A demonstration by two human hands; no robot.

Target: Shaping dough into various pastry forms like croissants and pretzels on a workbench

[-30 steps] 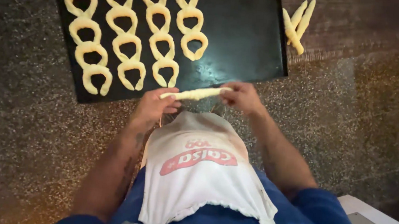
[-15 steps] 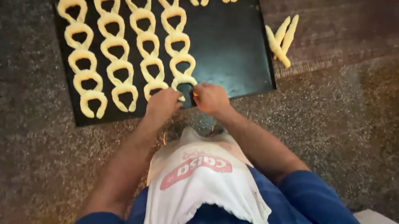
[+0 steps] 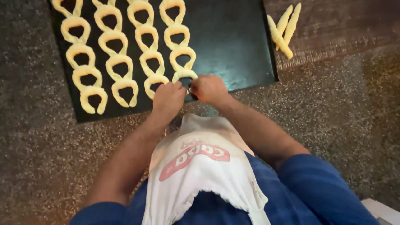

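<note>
I see the left hand (image 3: 169,98) and right hand (image 3: 210,88) pinched together on a dough ring (image 3: 184,74) at the tray (image 3: 243,44) edge, six o'clock, extending the fourth column so loops nest tightly.

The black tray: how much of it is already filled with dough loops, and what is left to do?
Done: four columns of dough loops cover the left part of the black tray. In hand: the left hand and right hand shape a loop at the fourth column's near end. Left: the tray's right part is bare, and straight dough sticks lie beside it.
</note>
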